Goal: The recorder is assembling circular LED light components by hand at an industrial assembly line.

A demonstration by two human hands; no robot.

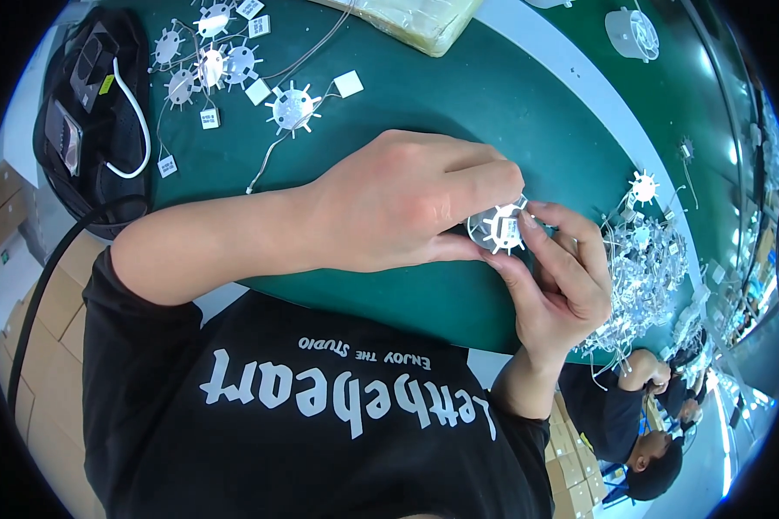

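Both my hands meet right of the middle, over a green table. My left hand [411, 199] is closed on a small round translucent cup [475, 227], its fingers wrapped over the far and left sides. A white spoked disc [496, 232] with a small pale square on it sits at the cup's mouth. My right hand [571, 268] pinches the disc's right edge between thumb and fingers. Whether disc and cup are joined I cannot tell. Left of my hands, beyond my left forearm, lies a loose spoked disc [292, 109] with thin wires and a white square tag [349, 83].
Several more wired discs [212, 66] lie at the far left. A black case [95, 130] with a white cable stands at the left edge. A yellowish wrapped block [420, 22] lies at the back. Right sit a tangled pile [640, 277] and a white cup [632, 35]; another person [614, 415] sits beyond.
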